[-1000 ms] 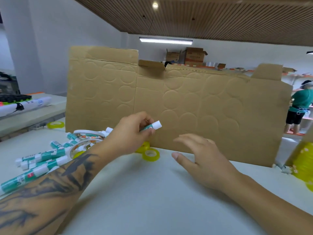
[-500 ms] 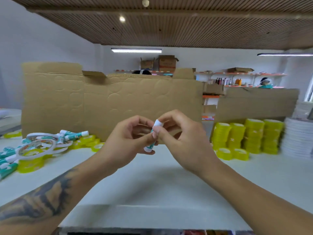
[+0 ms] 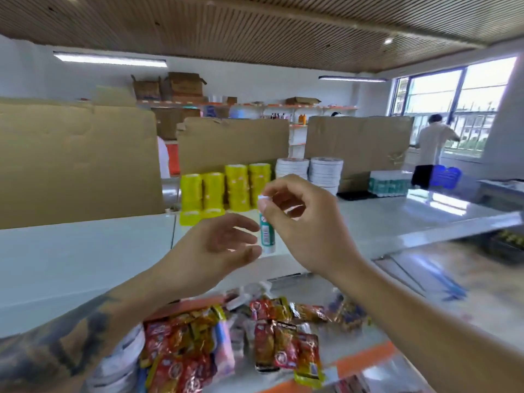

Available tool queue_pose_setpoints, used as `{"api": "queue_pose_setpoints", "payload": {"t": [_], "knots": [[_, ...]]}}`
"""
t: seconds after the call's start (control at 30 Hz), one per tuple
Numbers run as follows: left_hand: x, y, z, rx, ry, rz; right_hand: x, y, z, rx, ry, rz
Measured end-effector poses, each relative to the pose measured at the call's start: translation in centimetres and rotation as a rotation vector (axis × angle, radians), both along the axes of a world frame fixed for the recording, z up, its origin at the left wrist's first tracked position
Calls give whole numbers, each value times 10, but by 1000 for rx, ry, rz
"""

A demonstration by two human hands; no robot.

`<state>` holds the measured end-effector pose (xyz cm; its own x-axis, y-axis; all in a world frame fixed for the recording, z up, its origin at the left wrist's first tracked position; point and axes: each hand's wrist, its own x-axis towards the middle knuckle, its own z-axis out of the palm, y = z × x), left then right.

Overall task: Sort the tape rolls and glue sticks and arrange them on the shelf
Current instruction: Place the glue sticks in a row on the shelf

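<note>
Head view: right hand (image 3: 309, 228), grip pinching upright glue stick (image 3: 266, 231) by its white cap, above white tabletop (image 3: 85, 251). Left hand (image 3: 215, 245), grip released, fingers loosely spread, just beside stick's lower end; contact cannot be told. Yellow tape rolls (image 3: 226, 191) stacked behind, against cardboard sheet (image 3: 76, 165). White tape rolls (image 3: 312, 171) stacked further right. Snack packets (image 3: 255, 341) on lower shelf, blurred.

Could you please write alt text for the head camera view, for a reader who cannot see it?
A person's right hand pinches the white cap of an upright green-and-white glue stick, the open left hand beside it. Behind, stacked yellow tape rolls stand on a pale shelf before brown cardboard panels; red snack packets lie below.
</note>
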<state>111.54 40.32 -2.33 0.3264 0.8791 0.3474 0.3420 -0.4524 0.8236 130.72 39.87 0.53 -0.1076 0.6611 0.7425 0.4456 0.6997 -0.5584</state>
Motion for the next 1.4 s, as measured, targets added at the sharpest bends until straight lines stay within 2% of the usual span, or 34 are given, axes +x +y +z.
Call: {"api": "queue_pose_setpoints", "payload": {"t": [0.07, 0.2, 0.33, 0.5, 0.7, 0.87, 1.17, 1.4], "knots": [[30, 6, -5, 133, 230, 70, 44, -1, -6, -3, -26, -76], [87, 20, -3, 276, 482, 95, 123, 2, -14, -20, -65, -239], [143, 52, 3, 344, 607, 69, 191, 17, -19, -30, -61, -399], [214, 108, 9, 327, 742, 11, 261, 54, -26, -39, -46, -518], [299, 193, 1, 332, 836, -53, 326, 139, -23, -18, -73, -568], [341, 244, -8, 319, 795, -25, 354, 213, -28, -31, -98, -550], [370, 282, -18, 217, 858, 47, 372, 304, -16, -55, -208, -456], [385, 308, -24, 81, 881, 156, 386, 367, -6, -56, -399, -319]]}}
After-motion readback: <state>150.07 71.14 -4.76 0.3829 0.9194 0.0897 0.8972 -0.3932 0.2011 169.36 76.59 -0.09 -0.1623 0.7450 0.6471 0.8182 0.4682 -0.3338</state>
